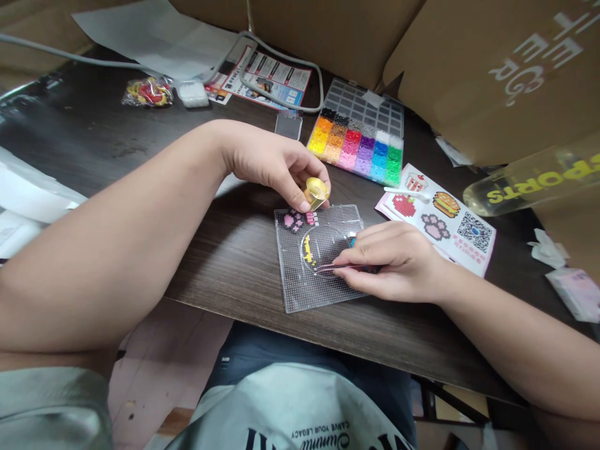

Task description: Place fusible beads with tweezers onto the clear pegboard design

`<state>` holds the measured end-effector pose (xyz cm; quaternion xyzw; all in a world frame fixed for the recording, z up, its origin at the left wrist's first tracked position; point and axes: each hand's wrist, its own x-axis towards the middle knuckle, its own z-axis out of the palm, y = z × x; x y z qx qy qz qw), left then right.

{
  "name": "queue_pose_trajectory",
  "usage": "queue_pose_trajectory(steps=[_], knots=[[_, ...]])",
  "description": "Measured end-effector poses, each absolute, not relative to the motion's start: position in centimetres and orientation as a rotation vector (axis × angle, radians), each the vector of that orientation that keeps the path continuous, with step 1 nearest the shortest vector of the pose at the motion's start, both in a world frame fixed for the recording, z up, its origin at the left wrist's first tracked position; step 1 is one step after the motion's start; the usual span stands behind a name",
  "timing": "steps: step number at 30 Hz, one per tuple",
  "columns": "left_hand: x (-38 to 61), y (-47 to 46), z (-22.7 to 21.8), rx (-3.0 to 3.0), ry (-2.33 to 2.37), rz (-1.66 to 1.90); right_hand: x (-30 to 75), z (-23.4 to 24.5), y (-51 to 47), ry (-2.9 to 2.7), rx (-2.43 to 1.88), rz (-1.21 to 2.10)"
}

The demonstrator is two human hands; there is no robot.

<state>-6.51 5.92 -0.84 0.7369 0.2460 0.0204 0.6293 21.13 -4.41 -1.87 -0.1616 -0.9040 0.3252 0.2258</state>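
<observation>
A clear square pegboard (319, 287) lies on the dark wooden table, with a pink paw pattern (296, 220) at its top left and a short row of yellow beads (307, 250) inside a round clear piece. My left hand (272, 162) pinches a small yellow cup (315, 190) above the board's top edge. On the board's right side rests my right hand (394, 259), closed on thin tweezers (335, 268) whose tips point toward the yellow beads.
A bead organizer box (359, 147) with rainbow-coloured compartments sits behind the board. A pattern card (440, 219) lies to the right, a clear bottle (529, 181) beyond it. Leaflets, a bag of beads (147, 92), cable and cardboard boxes line the back.
</observation>
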Motion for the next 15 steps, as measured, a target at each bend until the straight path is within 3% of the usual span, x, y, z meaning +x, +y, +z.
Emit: queue_pose_trajectory(steps=[15], knots=[[-6.59, 6.11, -1.06, 1.681, 0.509, 0.049, 21.19, -1.78, -4.28, -2.517, -0.465, 0.88]])
